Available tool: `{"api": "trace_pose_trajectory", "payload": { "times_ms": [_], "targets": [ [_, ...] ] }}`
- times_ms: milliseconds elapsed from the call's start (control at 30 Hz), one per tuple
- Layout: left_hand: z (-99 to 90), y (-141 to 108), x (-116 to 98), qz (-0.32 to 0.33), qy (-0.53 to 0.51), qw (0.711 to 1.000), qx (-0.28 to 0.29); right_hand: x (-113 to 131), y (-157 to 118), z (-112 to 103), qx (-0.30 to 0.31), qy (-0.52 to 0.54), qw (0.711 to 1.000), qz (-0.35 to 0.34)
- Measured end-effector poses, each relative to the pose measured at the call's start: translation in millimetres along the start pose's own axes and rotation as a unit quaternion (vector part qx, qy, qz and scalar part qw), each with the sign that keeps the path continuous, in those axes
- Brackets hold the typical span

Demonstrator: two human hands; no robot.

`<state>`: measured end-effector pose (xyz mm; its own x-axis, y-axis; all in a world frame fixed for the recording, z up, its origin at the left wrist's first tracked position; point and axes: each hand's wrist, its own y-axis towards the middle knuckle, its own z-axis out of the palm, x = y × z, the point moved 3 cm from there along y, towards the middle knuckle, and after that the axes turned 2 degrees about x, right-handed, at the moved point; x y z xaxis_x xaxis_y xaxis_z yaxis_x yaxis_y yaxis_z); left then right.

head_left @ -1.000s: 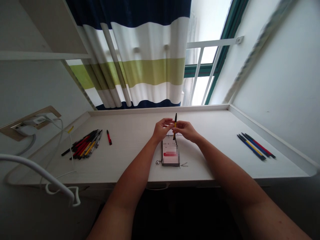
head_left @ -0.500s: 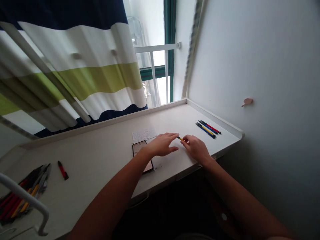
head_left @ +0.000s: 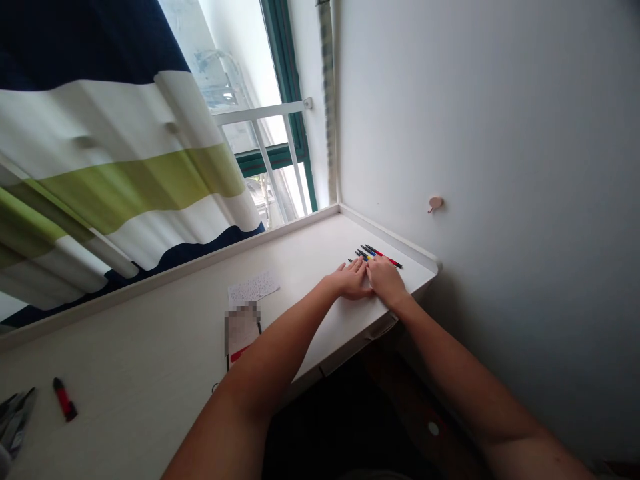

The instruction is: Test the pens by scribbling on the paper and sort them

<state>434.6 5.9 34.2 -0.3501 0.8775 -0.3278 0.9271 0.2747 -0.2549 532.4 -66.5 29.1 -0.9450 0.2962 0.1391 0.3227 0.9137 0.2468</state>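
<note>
Pen row (head_left: 389,259): right of centre in my view, on the counter (head_left: 150,360), long axes slanting upper left to lower right.
Right hand (head_left: 386,280): nearer, over the row's lower side, fingers curled; I can't tell what it grips.
Left hand (head_left: 353,283): open, fingers extended towards the pen tips.

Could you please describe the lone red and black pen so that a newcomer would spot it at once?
Find the white desk below the striped curtain. At the picture's left edge is a cut-off bunch of dark pens. Just right of it lies the red pen with black ends, set apart by lying alone.
</note>
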Motion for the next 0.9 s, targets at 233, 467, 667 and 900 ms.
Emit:
{"api": "trace_pose_trajectory", "payload": {
  "times_ms": [233, 467, 667, 900],
  "targets": [
    [-10.1, 4.2, 0.1, 0.083, -0.006, 0.995, -0.045, -12.7, 4.2, -2.2, -0.002, -0.021, 0.999, 0.030],
    [-39.3, -134.5, 56.9, 0.019, -0.050, 0.957, -0.284, 58.4, 9.5, 1.0, -0.047, 0.047, 0.989, -0.131],
    [-4.8, -356.7, 123.7, -0.251, -0.050, 0.814, -0.521, 265.8, -1.0, -11.0, 0.046, 0.167, 0.905, -0.387],
    [82.2, -544.8, 143.4, -0.535, 0.000, 0.691, -0.486, 502.9, -64.1, 0.2, 0.174, 0.129, 0.849, -0.483]
  ]
}}
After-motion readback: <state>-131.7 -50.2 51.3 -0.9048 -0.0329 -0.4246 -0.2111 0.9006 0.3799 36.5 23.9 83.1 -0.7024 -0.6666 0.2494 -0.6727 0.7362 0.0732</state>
